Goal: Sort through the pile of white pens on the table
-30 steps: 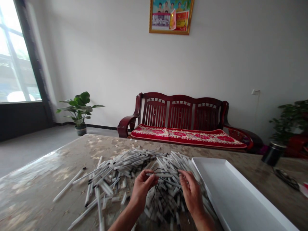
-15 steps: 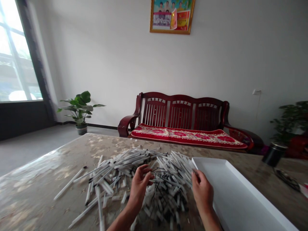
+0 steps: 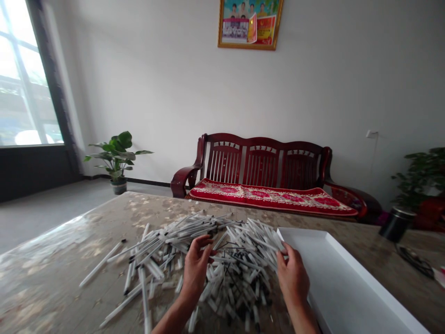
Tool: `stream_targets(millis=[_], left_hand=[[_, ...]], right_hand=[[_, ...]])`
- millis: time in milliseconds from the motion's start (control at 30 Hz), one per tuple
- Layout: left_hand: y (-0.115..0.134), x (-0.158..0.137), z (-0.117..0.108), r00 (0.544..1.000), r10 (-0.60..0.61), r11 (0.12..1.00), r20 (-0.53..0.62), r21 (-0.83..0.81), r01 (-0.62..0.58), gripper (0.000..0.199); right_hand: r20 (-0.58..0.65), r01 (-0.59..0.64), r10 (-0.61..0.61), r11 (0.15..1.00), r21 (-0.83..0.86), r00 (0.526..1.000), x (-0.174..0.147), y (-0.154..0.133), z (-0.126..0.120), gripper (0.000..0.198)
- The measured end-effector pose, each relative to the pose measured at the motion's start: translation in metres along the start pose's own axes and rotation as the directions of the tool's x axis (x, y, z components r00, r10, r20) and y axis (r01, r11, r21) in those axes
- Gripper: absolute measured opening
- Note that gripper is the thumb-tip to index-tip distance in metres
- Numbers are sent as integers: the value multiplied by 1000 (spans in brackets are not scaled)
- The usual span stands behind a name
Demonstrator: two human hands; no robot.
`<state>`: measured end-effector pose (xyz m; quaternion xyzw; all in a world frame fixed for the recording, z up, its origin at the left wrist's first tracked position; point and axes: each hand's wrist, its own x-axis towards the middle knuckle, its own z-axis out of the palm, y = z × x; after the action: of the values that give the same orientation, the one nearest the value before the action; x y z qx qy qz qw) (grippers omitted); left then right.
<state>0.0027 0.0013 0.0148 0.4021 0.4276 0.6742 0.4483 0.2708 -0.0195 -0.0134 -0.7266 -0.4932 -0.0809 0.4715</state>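
Note:
A big heap of white pen parts with black tips and caps (image 3: 239, 278) lies on the table in front of me. My left hand (image 3: 196, 264) is over the middle of the heap, its fingers curled and the thumb close to the index finger; whatever they pinch is too small to make out. My right hand (image 3: 292, 271) is at the heap's right side, beside the white tray. Its thumb and index finger close on the end of a whitish pen barrel (image 3: 267, 245), which slants leftward over the other pens.
The shallow white tray (image 3: 347, 278) stands on the patterned tabletop (image 3: 59, 278) at right. Loose pens (image 3: 100, 265) lie at left. Behind are a black canister (image 3: 396, 225), a cable (image 3: 415, 260), a wooden bench with a red cover (image 3: 264, 195) and a potted plant (image 3: 118, 160).
My left hand has shifted slightly left and its fingers have drawn closer together. My right hand has hardly moved, with its fingertips still at the right edge of the heap.

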Motion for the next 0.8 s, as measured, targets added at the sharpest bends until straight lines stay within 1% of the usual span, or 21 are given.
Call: stream_targets(millis=[67, 167, 267, 300, 333, 400, 433, 467, 533, 600, 633, 667, 700, 733, 767, 800], left_hand=[[1, 1, -1, 1000, 14, 1000, -5, 9, -13, 44], [6, 4, -3, 999, 34, 999, -20, 25, -33, 44], [16, 11, -12, 995, 70, 996, -66, 58, -66, 46], [21, 14, -16, 993, 87, 992, -79, 96, -80, 47], [26, 17, -22, 991, 103, 981, -82, 174, -87, 48], [36, 24, -35, 991, 117, 916, -63, 394, -83, 49], [42, 28, -43, 992, 112, 858, -50, 510, -71, 48], [48, 31, -51, 994, 103, 805, -43, 590, -58, 48], [60, 36, -68, 995, 93, 752, -44, 658, -41, 48], [70, 37, -86, 997, 77, 696, -33, 717, -30, 57], [73, 36, -95, 998, 60, 645, -20, 764, -23, 66], [75, 33, -105, 999, 23, 470, 26, 882, -34, 74], [76, 29, -114, 998, -22, 286, 56, 957, -47, 81], [75, 24, -123, 995, -70, 136, 64, 989, -54, 85], [72, 18, -131, 992, -110, 23, 63, 998, -60, 88], [69, 11, -138, 989, -141, -56, 41, 997, -50, 89]], right_hand=[[-11, 39, -38, 999, 25, 999, -1, 0, 1, 50], [5, 161, -162, 984, 81, 987, -4, 0, 7, 46], [-35, 304, -302, 949, 86, 953, -8, 1, 12, 41], [-61, 345, -341, 935, 78, 938, -9, 2, 13, 41], [-88, 386, -380, 920, 71, 921, -9, 3, 14, 40], [-136, 450, -439, 891, 63, 888, -8, 5, 15, 41], [-149, 467, -454, 883, 58, 878, -8, 6, 16, 41], [-159, 480, -467, 876, 53, 870, -7, 7, 16, 41], [-164, 494, -481, 869, 45, 861, -7, 8, 17, 41], [-157, 502, -490, 864, 48, 858, -7, 9, 17, 41], [-153, 501, -489, 864, 54, 859, -7, 9, 17, 41], [-152, 497, -484, 866, 60, 862, -7, 9, 17, 41], [-154, 490, -477, 869, 65, 865, -7, 10, 17, 41], [-157, 482, -468, 873, 68, 870, -7, 10, 18, 41], [-163, 476, -460, 877, 70, 873, -7, 11, 18, 41], [-169, 470, -454, 880, 71, 875, -7, 11, 19, 41]])
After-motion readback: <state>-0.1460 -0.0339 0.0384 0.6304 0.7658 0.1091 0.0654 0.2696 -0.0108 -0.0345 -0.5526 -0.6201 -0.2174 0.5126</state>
